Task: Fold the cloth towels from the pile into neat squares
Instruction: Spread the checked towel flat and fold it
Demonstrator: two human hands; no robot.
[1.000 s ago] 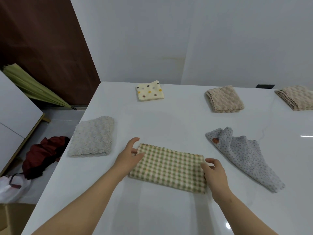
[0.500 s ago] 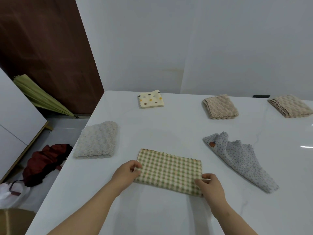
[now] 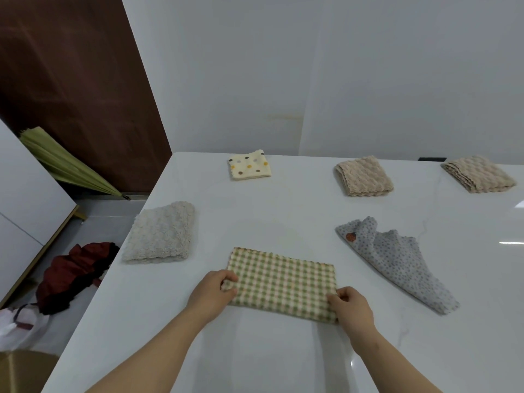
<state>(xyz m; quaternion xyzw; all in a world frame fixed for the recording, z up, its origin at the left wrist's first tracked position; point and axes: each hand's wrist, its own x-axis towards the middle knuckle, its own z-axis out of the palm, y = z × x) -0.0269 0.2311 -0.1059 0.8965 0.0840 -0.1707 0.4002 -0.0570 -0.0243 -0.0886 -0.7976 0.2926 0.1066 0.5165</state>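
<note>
Head view: checked towel point(image 3: 280, 285) flat on the white table point(image 3: 255, 217), lower centre of the frame, folded to a rectangle. Long axis from left to right, tilted slightly down toward the right; scalloped edge along the far side. Left hand point(image 3: 211, 296) with its grip pinching the left short end, thumb on top. Right hand point(image 3: 353, 309) with its grip curled onto the lower right corner, apparently pinching it. Probably light, soft and limp, likely to sag and slide on the glossy table; best taken at the corners of one short end and carried across to the other. Grey dotted towel point(image 3: 397, 259) crumpled at right, not yet folded.
</note>
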